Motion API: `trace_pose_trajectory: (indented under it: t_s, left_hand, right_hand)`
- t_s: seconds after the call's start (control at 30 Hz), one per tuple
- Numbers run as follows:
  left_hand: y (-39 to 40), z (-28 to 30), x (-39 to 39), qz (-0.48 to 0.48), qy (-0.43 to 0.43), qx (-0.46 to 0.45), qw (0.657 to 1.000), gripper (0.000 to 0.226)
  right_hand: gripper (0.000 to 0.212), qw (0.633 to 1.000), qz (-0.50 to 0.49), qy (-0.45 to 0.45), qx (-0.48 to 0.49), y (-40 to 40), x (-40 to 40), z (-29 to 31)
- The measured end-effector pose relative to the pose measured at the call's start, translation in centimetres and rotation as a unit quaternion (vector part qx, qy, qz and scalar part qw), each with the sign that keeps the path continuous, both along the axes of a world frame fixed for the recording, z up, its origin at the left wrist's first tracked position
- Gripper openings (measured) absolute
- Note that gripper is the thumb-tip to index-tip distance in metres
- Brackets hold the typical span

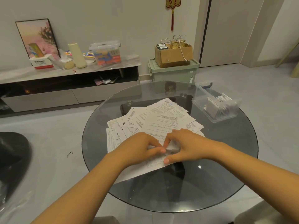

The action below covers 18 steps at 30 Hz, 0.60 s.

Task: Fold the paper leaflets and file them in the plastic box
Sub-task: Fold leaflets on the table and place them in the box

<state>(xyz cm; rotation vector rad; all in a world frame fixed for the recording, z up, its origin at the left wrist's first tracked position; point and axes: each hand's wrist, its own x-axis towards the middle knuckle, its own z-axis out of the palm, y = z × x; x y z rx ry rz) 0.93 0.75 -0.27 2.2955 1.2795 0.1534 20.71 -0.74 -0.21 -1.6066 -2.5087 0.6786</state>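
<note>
Round smoked-glass surface (pixel 226 183) in a living room, low TV cabinet (pixel 69 88) along the wall behind it. Landmark = loose pile of unfolded leaflets (pixel 161 117), fanned across the middle of the surface. Clear plastic box (pixel 215 119) sits well apart from the pile, on the far-right side near the rim, lid off, with several already folded leaflets standing inside, so filing has started. At the near edge of the pile both hands work one small folded leaflet (pixel 173 147): left hand (pixel 139 149) has fingers curled and pinching its left end, right hand (pixel 189 146) is curled over its right end with the thumb pressed down on the sheet beneath. Leaflet is mostly covered by the fingers, so I can't tell how many folds it has. It rests on a larger flat sheet (pixel 142 171) that sticks out from the pile toward the person. Step in hand, my read: the last fold or crease-pressing on this piece, with most of the task left given the pile size. Next move calls for running the crease flat, then one hand carrying the piece from the pile to the box and slotting it upright beside those already filed. Other hand should pin the pile so loose sheets don't slide on the glass.
</note>
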Motion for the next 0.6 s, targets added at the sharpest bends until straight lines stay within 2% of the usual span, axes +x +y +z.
trace_pose_trajectory:
  t_s: [0.07, 0.1, 0.17, 0.33, 0.5, 0.6]
  left_hand:
    - [-0.3, 0.4, -0.1, 0.013, 0.008, -0.006, 1.0, 0.035]
    - [-0.3, 0.5, -0.1, 0.016, 0.017, -0.004, 1.0, 0.038]
    - [-0.2, 1.1, -0.5, 0.024, 0.014, -0.013, 1.0, 0.037]
    - [0.7, 1.9, -2.0, 0.088, -0.097, -0.103, 0.986, 0.01]
    - [1.0, 0.9, -1.6, 0.163, -0.206, -0.136, 0.955, 0.024]
    - [1.2, 0.3, -0.5, 0.213, -0.211, -0.077, 0.951, 0.026]
  right_hand:
    - [0.022, 1.0, 0.007, 0.001, 0.002, 0.1, 0.1, 0.2]
    - [0.021, 1.0, 0.006, 0.002, 0.0, 0.1, 0.2, 0.4]
    - [0.022, 1.0, -0.006, 0.002, -0.013, 0.4, 0.5, 1.2]
    - [0.026, 0.999, -0.039, 0.014, -0.031, 1.2, 1.7, 2.4]
    - [0.026, 0.986, -0.13, 0.104, 0.006, 2.1, 1.6, 1.5]
    - [0.037, 0.968, -0.202, 0.15, 0.02, 2.3, 1.0, 0.8]
